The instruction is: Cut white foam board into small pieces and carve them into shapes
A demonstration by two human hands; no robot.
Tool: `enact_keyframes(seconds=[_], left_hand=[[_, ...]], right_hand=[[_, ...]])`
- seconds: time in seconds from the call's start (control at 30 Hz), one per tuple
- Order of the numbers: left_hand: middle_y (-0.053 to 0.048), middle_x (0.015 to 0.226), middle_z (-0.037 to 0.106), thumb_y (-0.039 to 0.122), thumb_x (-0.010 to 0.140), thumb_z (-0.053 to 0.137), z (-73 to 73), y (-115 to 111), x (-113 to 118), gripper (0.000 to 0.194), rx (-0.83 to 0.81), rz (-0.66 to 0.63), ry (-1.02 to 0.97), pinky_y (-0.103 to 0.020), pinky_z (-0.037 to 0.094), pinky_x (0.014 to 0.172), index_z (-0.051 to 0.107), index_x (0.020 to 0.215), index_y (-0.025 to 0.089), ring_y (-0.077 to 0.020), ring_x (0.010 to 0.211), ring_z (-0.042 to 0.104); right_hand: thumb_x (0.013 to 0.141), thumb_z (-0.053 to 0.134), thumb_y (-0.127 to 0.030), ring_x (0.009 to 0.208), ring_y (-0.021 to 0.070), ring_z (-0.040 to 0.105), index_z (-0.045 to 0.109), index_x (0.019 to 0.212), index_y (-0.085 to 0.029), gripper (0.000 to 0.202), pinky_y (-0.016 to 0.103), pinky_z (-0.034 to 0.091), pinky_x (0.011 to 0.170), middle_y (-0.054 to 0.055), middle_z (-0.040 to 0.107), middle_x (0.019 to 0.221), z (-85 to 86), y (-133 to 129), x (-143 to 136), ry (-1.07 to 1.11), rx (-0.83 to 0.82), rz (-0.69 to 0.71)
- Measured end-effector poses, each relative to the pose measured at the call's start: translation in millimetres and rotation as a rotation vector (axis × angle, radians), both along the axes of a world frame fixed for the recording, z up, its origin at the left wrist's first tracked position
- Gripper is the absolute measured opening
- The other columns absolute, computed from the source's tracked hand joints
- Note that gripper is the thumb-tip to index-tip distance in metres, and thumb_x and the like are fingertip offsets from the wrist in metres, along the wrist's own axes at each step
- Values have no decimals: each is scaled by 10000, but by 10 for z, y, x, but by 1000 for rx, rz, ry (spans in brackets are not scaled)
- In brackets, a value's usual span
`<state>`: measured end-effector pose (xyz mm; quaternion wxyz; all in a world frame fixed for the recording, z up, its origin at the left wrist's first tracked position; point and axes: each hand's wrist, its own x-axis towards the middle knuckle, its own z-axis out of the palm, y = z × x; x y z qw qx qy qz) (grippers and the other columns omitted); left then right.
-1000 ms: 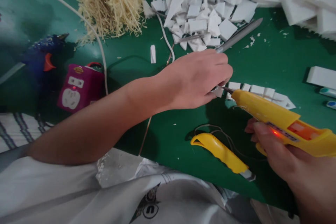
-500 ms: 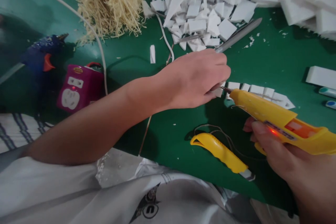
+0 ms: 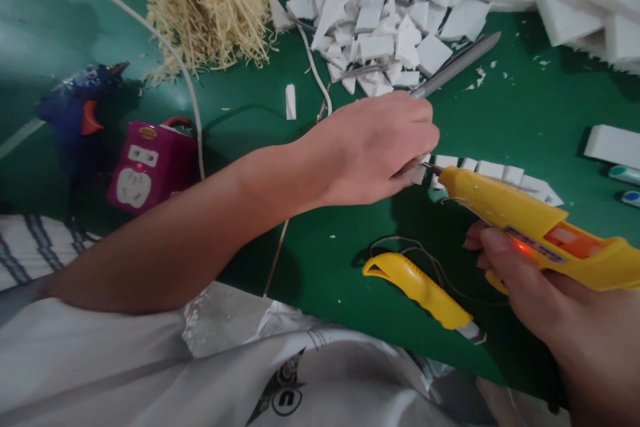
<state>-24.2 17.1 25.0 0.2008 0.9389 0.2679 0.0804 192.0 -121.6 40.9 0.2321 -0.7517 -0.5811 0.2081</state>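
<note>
Left fingers [image 3: 424, 139] pinch white foam piece [image 3: 419, 175]; my right hand [image 3: 545, 303] grips yellow plastic glue gun [image 3: 515, 208]; white block row [image 3: 490, 169] laid; gluing looks unfinished.

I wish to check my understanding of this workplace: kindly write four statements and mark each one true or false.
1. The right hand holds a yellow glue gun. True.
2. The left hand is empty. False: the left hand pinches a small white piece.
3. The yellow utility knife lies on the green table. True.
4. The power socket is green. False: the power socket is purple.
</note>
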Motion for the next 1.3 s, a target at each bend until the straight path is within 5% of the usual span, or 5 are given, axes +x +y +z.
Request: enact_keyframes(seconds=[0.53,0.67,0.83,1.17,1.3], left_hand=[[-66,1064,659,201,956,534,-3,15,2,127,-24,2,-15,-366,465,858,582,839,205,-242,1004,634],[-81,1053,669,206,931,608,23,10,9,25,-55,15,-22,-385,479,888,607,950,188,-265,1027,646],[-82,1129,700,233,934,614,20,5,0,151,-65,18,-45,-385,481,933,623,1082,204,-271,1098,651],[-105,1134,687,235,944,609,-2,20,3,114,-34,-5,-2,-399,494,949,640,1033,170,-283,1089,653],[-93,1125,679,244,942,605,-5,19,0,121,-21,-11,-1,-391,495,938,637,1032,170,-276,1080,654]], right_hand=[[916,518,-780,643,253,735,750,869,-273,560,377,570,555,37,739,722,-42,-9,102,-42,37,204],[947,481,-771,713,258,743,756,928,-269,573,398,591,659,48,754,794,-20,-25,50,-78,36,101],[923,521,-780,604,226,704,761,877,-269,566,356,578,577,32,730,721,-62,-11,104,-39,56,160],[921,502,-797,645,229,692,712,859,-271,570,379,564,637,28,725,749,33,-21,0,-21,-1,80],[900,533,-794,562,222,667,725,815,-275,560,358,553,531,26,704,682,-29,5,92,-25,16,140]])
